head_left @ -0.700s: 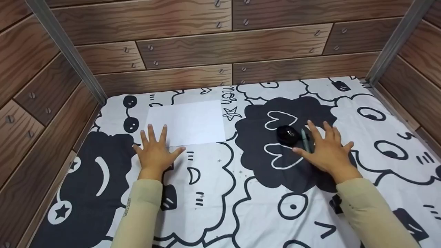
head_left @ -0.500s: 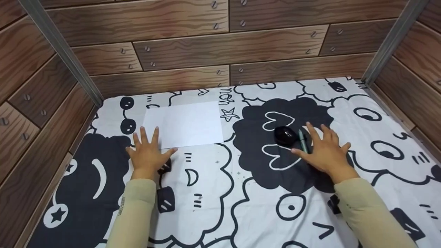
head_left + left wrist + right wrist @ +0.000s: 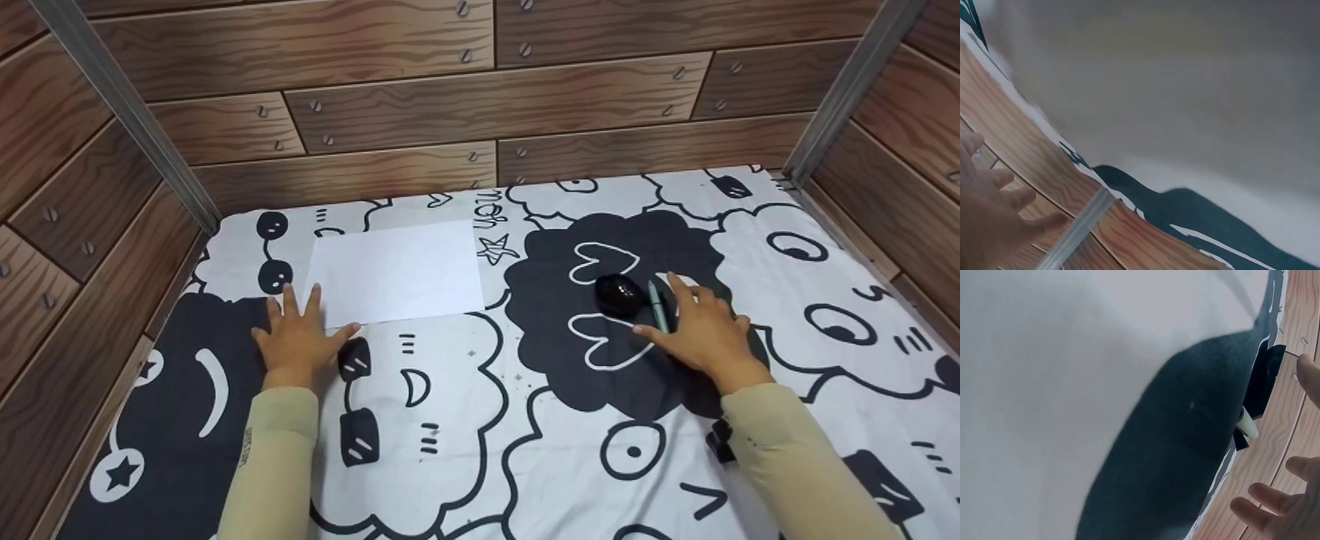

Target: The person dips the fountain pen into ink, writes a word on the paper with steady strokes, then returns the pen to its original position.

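My left hand [image 3: 296, 337] is spread at the near left corner of a white sheet of paper [image 3: 397, 270]; whether it touches the paper I cannot tell. Its fingers also show at the lower left of the left wrist view. My right hand [image 3: 705, 330] is just right of a green pen [image 3: 658, 306], fingers loosely bent, holding nothing. Left of the pen lies a shiny, rounded black object [image 3: 619, 295] whose kind is unclear. In the right wrist view the black object [image 3: 1264, 382] and the pen's pale end [image 3: 1248, 424] appear beyond the cloth, left of the fingers.
A black-and-white cartoon cloth [image 3: 450, 420] covers the surface. Wood-print panels [image 3: 390, 112] stand at the back and sides, with grey corner posts [image 3: 855, 97] between them. A small black thing [image 3: 720, 441] shows beside the right sleeve.
My left hand has moved left and slightly nearer along the paper's near left corner. The right hand's fingers have drawn in a little. The paper, pen and black object stay put; the view shifted slightly.
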Tool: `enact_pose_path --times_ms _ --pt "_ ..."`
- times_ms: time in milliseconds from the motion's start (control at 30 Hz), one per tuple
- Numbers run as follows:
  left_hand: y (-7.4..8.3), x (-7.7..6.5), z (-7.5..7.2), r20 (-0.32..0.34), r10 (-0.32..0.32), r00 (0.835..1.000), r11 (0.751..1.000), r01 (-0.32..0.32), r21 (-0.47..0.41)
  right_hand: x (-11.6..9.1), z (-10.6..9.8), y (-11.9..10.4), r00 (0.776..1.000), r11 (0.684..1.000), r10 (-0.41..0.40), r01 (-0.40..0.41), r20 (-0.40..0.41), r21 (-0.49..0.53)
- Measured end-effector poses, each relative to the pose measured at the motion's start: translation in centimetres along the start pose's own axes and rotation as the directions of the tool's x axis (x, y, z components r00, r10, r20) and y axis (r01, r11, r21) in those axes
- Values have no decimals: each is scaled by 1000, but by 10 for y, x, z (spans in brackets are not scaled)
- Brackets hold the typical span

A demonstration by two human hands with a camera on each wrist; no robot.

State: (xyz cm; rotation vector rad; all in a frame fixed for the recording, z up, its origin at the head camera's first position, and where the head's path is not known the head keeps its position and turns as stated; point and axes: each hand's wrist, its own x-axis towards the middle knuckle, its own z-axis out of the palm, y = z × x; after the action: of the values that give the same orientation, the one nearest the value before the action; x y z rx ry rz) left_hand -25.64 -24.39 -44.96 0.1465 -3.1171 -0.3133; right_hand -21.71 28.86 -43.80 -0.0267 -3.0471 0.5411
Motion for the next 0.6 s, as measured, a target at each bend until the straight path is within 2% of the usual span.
enact_pose_path --times_ms 333,600 --pt "-19 3 -1 89 -5 996 1000 8 -29 2 3 5 1000 998 -8 8 -6 70" --pt "-23 6 0 132 46 990 997 -36 -75 5 7 8 997 983 -64 72 -53 167"
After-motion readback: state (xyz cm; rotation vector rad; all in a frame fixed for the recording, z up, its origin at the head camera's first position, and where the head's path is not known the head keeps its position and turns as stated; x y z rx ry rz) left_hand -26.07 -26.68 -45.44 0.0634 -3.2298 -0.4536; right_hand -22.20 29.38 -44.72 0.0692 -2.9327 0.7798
